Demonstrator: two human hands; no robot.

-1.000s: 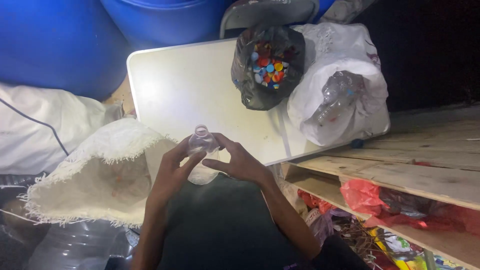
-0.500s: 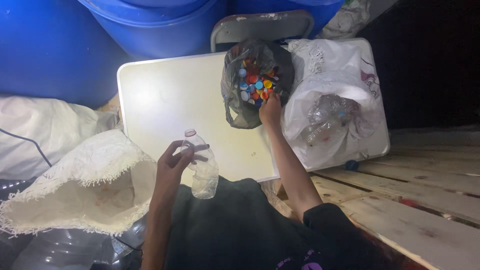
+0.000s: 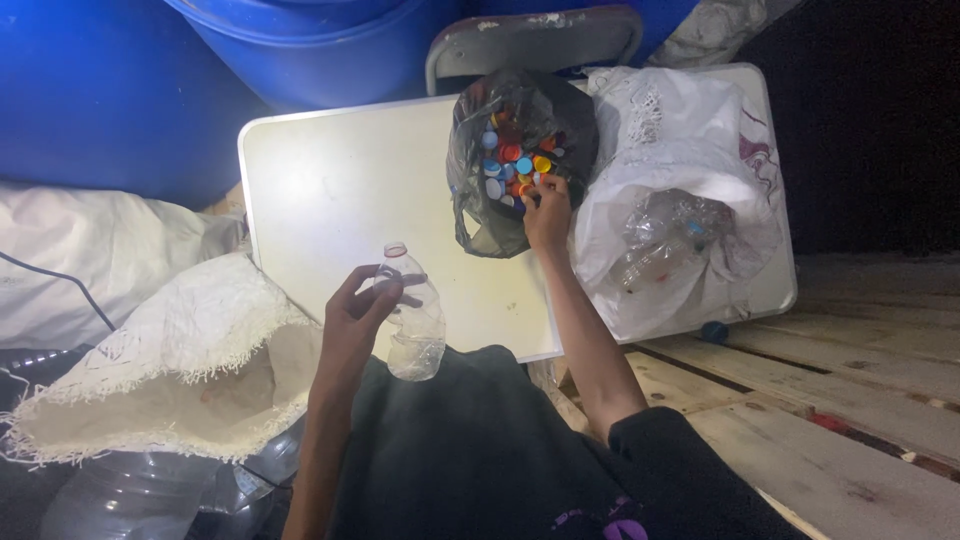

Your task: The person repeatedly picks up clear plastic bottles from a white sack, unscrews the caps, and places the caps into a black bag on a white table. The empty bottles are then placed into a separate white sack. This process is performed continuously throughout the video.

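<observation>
Clear plastic, the capless bottle [image 3: 411, 315] sits low and left of centre, clamped loosely in the left hand [image 3: 352, 325], and could slip, while the right hand [image 3: 547, 210], fingers pinched together over caps [image 3: 512, 162], might tip the black bag [image 3: 490, 215] at upper centre.

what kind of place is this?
Likely an informal plastic-recycling sorting spot: a black bag of loose bottle caps, a white bag of empty bottles, blue drums behind a small white table.
</observation>
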